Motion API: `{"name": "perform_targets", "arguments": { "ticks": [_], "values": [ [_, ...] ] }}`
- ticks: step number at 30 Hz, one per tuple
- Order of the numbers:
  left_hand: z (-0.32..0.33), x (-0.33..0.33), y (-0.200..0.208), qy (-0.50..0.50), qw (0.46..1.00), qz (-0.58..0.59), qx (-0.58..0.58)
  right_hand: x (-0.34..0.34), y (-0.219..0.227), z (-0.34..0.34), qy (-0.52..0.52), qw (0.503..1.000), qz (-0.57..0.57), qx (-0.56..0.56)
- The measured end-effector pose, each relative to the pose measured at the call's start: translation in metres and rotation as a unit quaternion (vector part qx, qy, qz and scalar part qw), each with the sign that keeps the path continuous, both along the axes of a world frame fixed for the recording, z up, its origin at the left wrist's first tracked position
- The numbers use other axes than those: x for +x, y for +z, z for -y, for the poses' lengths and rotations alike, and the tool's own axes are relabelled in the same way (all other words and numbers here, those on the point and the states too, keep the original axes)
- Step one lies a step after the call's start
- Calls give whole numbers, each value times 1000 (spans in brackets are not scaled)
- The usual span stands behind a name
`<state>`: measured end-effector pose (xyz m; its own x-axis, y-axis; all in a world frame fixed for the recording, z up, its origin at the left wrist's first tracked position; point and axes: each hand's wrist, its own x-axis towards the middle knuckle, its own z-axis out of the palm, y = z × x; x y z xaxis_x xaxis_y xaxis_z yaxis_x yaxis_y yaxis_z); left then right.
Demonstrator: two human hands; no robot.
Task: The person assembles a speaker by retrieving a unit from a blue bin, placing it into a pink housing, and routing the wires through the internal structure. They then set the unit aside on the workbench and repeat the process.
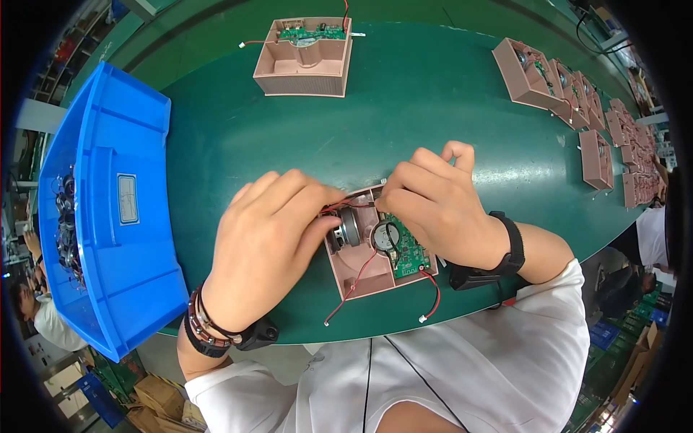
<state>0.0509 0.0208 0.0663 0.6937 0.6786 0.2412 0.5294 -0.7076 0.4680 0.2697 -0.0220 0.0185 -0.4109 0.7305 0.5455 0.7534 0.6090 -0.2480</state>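
A pink plastic speaker housing (377,283) lies open in front of me on the green table. Inside it are a round metal speaker driver (349,226), a green circuit board (411,254) and a round silver part (385,236) with a black wire loop on it. My left hand (271,234) reaches over the housing's left side, thumb and forefinger closed around red and black wires (338,206) by the driver. At the far edge of the board, my right hand (440,206) pinches the other end of these wires; its fingertips partly hide that end. Two red-and-black leads with white plugs hang over the near edge.
A blue bin (137,245) holding dark wired parts (68,231) stands on the left. Another pink housing (307,72) with a board sits at the far side. Several more housings (530,76) line the right. Other people are at work at both sides.
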Motion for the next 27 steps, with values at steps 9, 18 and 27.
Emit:
{"name": "perform_targets", "arguments": {
  "ticks": [9,18,27],
  "values": [
    [-1,-3,-7,-30,997,-19,66,-2,0,2,-4,1000,6,16],
    [-12,18,-12,-58,983,-72,159,-4,-3,4,-14,999,15,40],
    [-21,30,-6,-92,986,-85,114,-6,1,3,-10,998,19,58]
  ]
}}
